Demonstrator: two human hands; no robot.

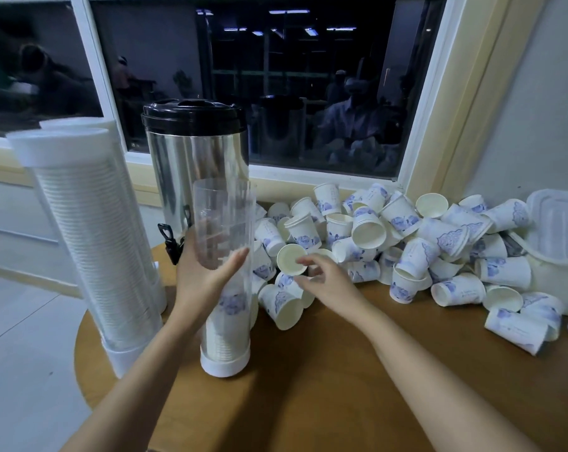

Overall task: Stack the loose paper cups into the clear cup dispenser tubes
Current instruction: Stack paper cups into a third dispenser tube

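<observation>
The left hand [207, 275] is holding the clear tube [224, 220] around its middle. Its fingers [238, 257] are curling across the front of the tube and clamping on it. The tube is standing up straight on its white base [225, 362] on the brown counter [308, 396]. A stack of cups [225, 324] is sitting inside the bottom part of the tube. The top part is see-through, with nothing to see in it.

The right hand [328, 282] is reaching into the edge of the big pile of cups [406, 243], just to the right of the tube. Its fingers [303, 261] are pinching the rim of one paper cup [290, 258]. A fingertip is lying on top of the rim and the thumb is sitting under it. The cup's open mouth is facing the camera. The hand is a bit blurry.

The pile is spreading along the counter under the dark window [276, 76]. Two full tubes [90, 230] with white caps are leaning at the left. A shiny drink tank [191, 158] with a black lid is standing behind the clear tube. A white box [559, 230] is sitting at the far right.
</observation>
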